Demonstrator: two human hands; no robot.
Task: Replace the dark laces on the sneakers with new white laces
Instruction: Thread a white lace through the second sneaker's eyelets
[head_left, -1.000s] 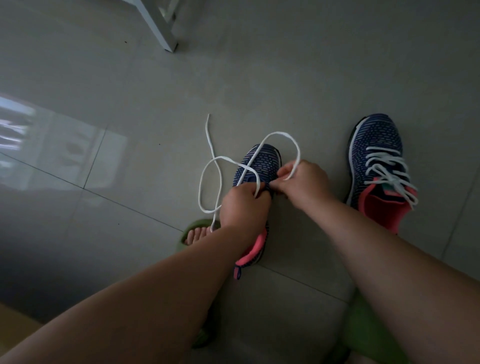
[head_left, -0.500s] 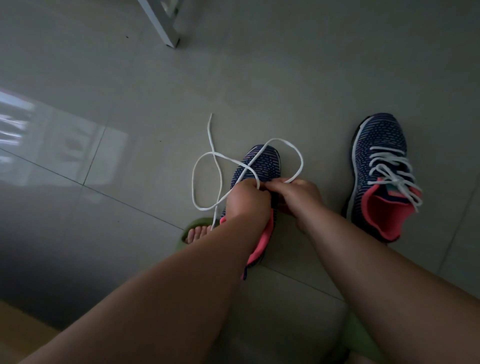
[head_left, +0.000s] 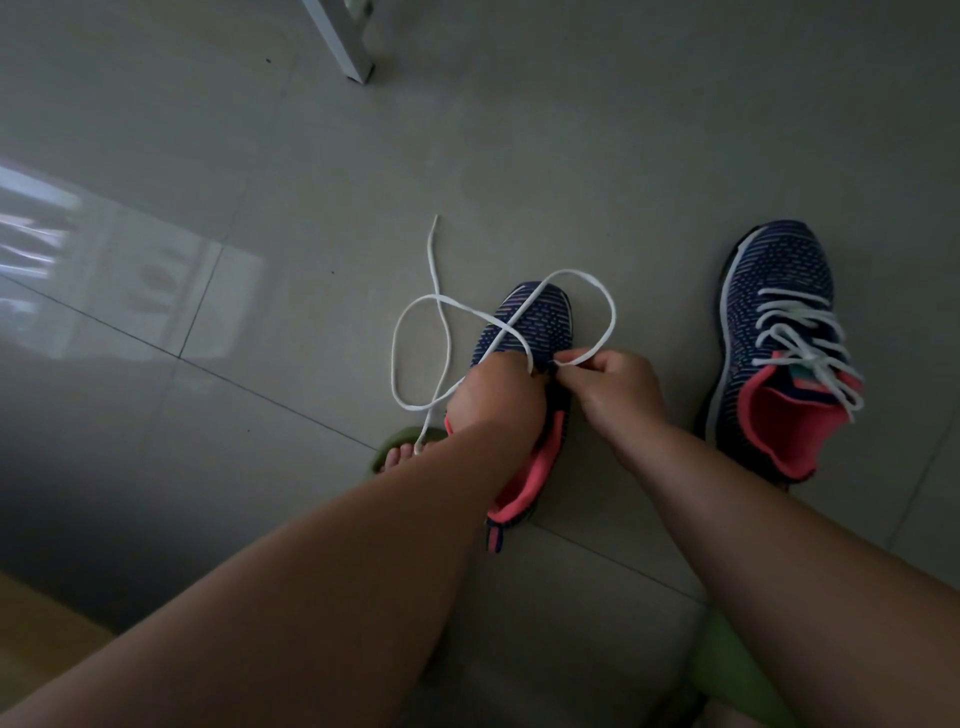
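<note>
Glossy grey tiled floor (head_left: 519, 156) spreads wide toward twelve o'clock, bare up to a white furniture leg (head_left: 347, 49). At three o'clock sits the laced knit sneaker (head_left: 779, 338), coral-lined. Centre: the second sneaker (head_left: 535, 322), left hand (head_left: 493, 395) clenched over its tongue, apparently grasping lace. Right hand (head_left: 613, 384) pinches the white lace (head_left: 597, 291), flat cord looping toward ten o'clock. Green slipper (head_left: 400, 441) beneath.
</note>
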